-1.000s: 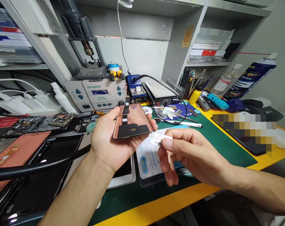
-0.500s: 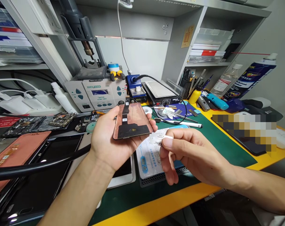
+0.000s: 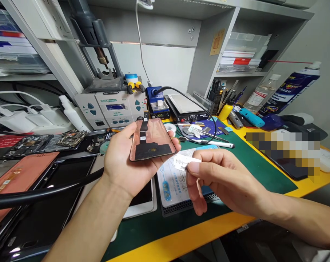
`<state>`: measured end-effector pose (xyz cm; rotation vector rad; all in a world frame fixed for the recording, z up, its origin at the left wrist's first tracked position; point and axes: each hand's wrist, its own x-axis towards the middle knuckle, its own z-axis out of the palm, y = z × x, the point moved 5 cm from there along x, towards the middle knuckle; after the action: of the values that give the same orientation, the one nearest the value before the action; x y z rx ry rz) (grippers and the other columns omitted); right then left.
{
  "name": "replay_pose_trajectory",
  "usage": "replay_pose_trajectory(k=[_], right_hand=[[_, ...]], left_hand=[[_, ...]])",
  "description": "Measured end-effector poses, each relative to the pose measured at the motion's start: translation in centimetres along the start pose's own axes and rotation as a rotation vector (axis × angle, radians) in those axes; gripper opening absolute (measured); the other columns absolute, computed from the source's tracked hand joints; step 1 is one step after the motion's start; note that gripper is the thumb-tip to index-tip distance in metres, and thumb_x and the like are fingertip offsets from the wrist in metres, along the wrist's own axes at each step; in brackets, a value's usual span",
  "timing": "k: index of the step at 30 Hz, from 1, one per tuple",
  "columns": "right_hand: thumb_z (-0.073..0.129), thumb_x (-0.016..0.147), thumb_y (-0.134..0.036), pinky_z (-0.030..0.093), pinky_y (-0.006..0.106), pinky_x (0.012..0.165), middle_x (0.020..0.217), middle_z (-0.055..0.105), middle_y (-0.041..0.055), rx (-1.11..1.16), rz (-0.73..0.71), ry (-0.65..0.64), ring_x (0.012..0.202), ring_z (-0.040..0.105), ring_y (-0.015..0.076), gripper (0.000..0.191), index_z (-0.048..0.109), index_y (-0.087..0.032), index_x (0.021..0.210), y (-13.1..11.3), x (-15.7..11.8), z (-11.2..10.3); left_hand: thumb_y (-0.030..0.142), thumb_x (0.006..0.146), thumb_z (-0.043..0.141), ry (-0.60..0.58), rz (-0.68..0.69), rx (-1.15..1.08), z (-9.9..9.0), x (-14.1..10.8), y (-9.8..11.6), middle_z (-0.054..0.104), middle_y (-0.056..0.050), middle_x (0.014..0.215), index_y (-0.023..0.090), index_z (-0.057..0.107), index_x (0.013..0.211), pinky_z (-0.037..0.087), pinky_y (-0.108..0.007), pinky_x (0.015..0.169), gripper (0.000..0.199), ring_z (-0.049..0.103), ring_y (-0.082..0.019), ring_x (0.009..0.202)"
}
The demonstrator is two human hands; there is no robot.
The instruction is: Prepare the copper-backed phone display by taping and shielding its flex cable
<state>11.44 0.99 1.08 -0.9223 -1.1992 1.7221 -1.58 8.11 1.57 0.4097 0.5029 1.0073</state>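
Observation:
A phone screen [image 3: 159,134] lies across my left hand [image 3: 123,163], its copper-coloured back facing up with a black flex cable [image 3: 143,134] along it. The fingers and thumb of that hand hold it by its side edges. Between thumb and forefinger, my right hand [image 3: 219,174] pinches a thin silver razor blade [image 3: 181,161] with printed letters. The blade is apart from the screen, just off its lower right corner. Below both hands lies a white and blue printed packet [image 3: 170,182].
Behind stand a grey hot-air station [image 3: 115,109], a blue soldering station [image 3: 155,98] and a flat heating plate [image 3: 188,105]. A black hose [image 3: 50,194] crosses at the left over phone screens. A spray can [image 3: 290,89] and bottle [image 3: 264,92] stand at the right.
My left hand has shifted slightly left with the phone screen. The razor blade has tilted in my right hand, so its face now catches the light more brightly.

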Motion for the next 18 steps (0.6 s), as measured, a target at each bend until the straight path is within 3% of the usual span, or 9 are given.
replay_pose_trajectory(k=[18], right_hand=[[0.063,0.091,-0.036,0.047,0.024,0.047,0.062,0.066,0.0033,-0.024,0.006,0.004,0.048,0.064,0.0138,0.032,0.063,-0.012,0.069,-0.02,-0.08,0.10]], left_hand=[[0.030,0.097,0.033,0.012,0.006,0.109,0.28,-0.21,0.23,0.069,-0.017,0.085,0.005,0.050,0.128,0.061,-0.036,0.061,0.044,0.071,-0.026,0.067]])
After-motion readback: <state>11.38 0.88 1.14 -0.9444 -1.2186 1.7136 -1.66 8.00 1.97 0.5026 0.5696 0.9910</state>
